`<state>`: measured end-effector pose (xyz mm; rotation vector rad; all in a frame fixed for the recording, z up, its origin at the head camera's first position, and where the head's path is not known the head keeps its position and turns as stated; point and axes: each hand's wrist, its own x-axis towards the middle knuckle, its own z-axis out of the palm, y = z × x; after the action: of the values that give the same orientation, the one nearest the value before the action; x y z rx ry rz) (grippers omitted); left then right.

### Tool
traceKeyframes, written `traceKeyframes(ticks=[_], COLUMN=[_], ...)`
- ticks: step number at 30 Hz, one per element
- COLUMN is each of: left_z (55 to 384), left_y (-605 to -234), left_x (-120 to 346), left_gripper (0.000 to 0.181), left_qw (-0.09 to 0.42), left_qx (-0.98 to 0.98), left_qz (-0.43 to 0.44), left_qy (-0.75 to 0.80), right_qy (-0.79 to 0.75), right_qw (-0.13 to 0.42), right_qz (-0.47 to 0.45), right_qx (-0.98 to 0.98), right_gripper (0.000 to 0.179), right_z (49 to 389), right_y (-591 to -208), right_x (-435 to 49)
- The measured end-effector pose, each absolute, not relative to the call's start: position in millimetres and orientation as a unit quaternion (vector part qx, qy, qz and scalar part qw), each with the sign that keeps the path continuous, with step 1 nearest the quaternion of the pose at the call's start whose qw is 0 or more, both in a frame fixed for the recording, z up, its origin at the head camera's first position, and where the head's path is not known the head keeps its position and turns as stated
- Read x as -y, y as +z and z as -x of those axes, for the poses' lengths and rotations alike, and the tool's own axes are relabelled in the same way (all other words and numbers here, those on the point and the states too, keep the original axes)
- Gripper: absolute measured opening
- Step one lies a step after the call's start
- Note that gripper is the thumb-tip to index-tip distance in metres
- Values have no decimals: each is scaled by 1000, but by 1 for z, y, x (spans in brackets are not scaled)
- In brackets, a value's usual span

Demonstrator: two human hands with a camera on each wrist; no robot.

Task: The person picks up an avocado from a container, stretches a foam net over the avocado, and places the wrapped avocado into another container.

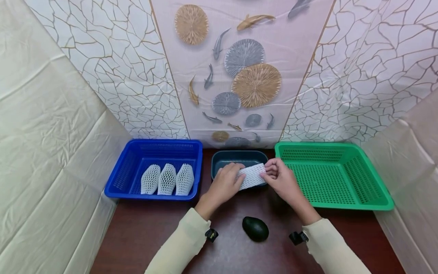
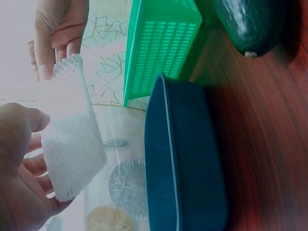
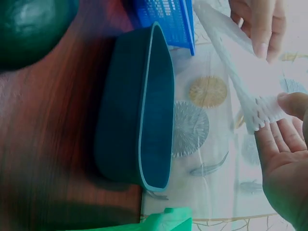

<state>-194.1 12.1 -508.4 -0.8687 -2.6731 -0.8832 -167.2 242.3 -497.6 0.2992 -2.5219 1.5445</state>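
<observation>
A flattened white foam net sleeve (image 1: 252, 176) is stretched between my two hands, above the front part of a dark teal bin (image 1: 239, 153). My left hand (image 1: 226, 180) grips one end of it, thumb on the near face and fingers behind, as the left wrist view shows. At the other end, my right hand (image 1: 281, 179) pinches the sleeve's edge between thumb and fingers (image 3: 284, 137). A dark green avocado (image 1: 256, 229) lies on the table between my forearms, nearer to me than the bin.
On the left stands a blue basket (image 1: 116, 186) with three white net sleeves (image 1: 167, 179), bulging in the middle, side by side in it. A green perforated basket (image 1: 374, 182) is on the right. Patterned cloth walls (image 1: 137, 76) enclose the brown table (image 1: 137, 236) behind and at both sides.
</observation>
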Motion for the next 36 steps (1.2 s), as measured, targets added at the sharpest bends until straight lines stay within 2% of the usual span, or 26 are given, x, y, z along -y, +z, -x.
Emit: traceKeyframes(ticks=[6,13,15,26,31,36], left_z=[190,190,190,186,184,183], left_y=[-505,-502,-501,-499,-497,-496], left_x=[-13,-12,-12,-13,-12,-13], left_gripper=[21,19,19,22,27,34], left_qw=[104,99,99,90,75,84], left_qx=[888,876,875,877,877,874], left_qz=[303,303,303,305,307,320], left_qy=[-331,-361,-364,-361,-361,-356], right_qy=[546,501,469,371,360,357], right_qw=[108,55,54,193,216,214], right_qz=[-133,-137,-147,-247,-253,-243], right_qx=[820,853,869,874,872,876], right_gripper=[36,29,27,25,24,21], right_z=[165,163,162,155,156,155], right_y=[-502,-504,-505,-503,-501,-500], right_x=[-243,-250,-250,-245,-243,-242])
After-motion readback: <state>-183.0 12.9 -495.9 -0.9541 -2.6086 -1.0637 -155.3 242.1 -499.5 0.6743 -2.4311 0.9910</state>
